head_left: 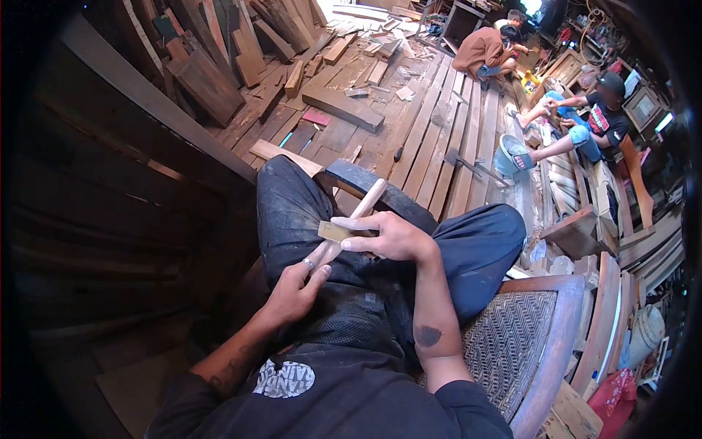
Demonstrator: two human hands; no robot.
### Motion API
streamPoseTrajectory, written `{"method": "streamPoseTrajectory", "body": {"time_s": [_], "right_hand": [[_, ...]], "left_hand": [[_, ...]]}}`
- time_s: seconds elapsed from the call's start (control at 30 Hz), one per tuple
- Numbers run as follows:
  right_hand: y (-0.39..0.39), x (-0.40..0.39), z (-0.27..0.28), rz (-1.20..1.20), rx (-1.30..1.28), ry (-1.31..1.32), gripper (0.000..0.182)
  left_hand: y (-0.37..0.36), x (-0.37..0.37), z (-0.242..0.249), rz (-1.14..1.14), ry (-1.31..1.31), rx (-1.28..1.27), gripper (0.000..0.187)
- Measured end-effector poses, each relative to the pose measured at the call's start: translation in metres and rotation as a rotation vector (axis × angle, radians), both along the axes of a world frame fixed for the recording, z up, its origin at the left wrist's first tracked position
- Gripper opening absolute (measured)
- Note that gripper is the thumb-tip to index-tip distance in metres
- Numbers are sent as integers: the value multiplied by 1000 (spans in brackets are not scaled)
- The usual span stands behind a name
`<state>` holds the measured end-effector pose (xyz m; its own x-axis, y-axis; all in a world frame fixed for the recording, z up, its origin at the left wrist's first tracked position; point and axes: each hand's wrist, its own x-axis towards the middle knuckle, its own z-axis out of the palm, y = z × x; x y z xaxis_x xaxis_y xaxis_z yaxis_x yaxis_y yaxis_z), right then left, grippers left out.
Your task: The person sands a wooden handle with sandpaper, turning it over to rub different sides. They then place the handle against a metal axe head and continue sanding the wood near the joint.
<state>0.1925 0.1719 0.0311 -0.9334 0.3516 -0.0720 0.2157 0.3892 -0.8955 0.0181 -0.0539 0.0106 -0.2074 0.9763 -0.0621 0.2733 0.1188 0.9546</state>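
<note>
The person sits in a wooden chair with a woven cane seat (515,333), legs in dark blue trousers (475,245) crossed, and works a pale, round wooden stick (368,203) held over the lap. The left hand (296,291), with a ring on one finger, is closed round the near, lower end of the stick, its fingers wrapped tight. The right hand (391,235) presses a small tan piece of sandpaper (333,231) against the middle of the stick, the fingers curled narrowly over it and the thumb clamped beneath. The stick slants from the left hand up and away toward the far right, its far end free above the knee.

Judging from its colour, the exposed far part of the stick looks clean and smooth, so the sanding seems fairly well along there; the part under the paper is in hand, and the end hidden in the left hand cannot be judged. No dust or finish can be made out.

Beyond the knees lies a plank floor (431,139) strewn with offcuts, among them a thick dark wooden board (344,108). Stacked timber leans at the far left. Far right, a person in a brown shirt (482,50) crouches, and a person in a dark cap (603,110) sits with legs stretched out, both well apart from the chair.
</note>
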Motion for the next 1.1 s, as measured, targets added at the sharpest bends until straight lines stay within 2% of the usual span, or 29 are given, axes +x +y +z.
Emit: {"method": "streamPoseTrajectory", "body": {"time_s": [0.03, 0.07, 0.13, 0.17, 0.27, 0.3, 0.33, 0.4, 0.5, 0.53, 0.6, 0.73, 0.8, 0.87, 0.9, 0.93, 1.0, 1.1], "right_hand": [[-2, -2, 3, 41, -77, -9, 57], [0, 3, 12, -21, -98, -84, 56], [9, 4, 8, -289, 139, -40, 57], [13, 9, 8, -442, 134, -103, 60], [8, 13, 18, -284, 53, -108, 61], [6, 10, 15, -93, 62, -77, 59], [2, 7, 13, 58, -38, -52, 57], [0, 1, 5, 153, 57, 7, 56], [15, 10, -5, -262, 16, 0, 58], [19, 11, -5, -394, 198, -12, 59], [18, 13, 2, -443, 297, -120, 59], [-1, 4, 9, -39, 25, -16, 55], [0, 4, 25, 17, -172, -192, 55], [2, 9, 30, -142, -118, -221, 53], [13, 12, 0, -233, 122, -41, 53], [16, 12, 0, -372, 232, -41, 53], [17, 11, -1, -456, 259, -79, 52], [8, 10, 4, -147, 127, 4, 59]], "left_hand": [[0, 0, -1, 3, 14, 10, 58], [-1, -1, 1, -1, 9, -38, 58], [0, 0, 16, -10, -1, -129, 58], [1, 0, 12, -4, 6, -80, 58], [1, 1, 0, 12, 7, -7, 56], [1, 0, 0, 18, -9, -31, 55], [0, -1, 0, 24, -25, -57, 53], [0, -3, -5, 32, -67, -76, 52], [-1, -4, -5, 15, -144, -97, 53], [1, -4, -4, 2, -170, -99, 53], [1, -1, -3, 0, -155, -77, 54], [1, 1, -5, 10, -87, -69, 51], [1, 0, -5, 5, -48, -47, 51], [1, 0, -5, 6, -47, -55, 50], [0, 0, -3, 7, -64, -74, 50], [0, 1, -1, 7, -82, -93, 50], [0, 2, -1, 7, -68, -70, 49], [2, 2, 1, 14, -59, -71, 48]]}}
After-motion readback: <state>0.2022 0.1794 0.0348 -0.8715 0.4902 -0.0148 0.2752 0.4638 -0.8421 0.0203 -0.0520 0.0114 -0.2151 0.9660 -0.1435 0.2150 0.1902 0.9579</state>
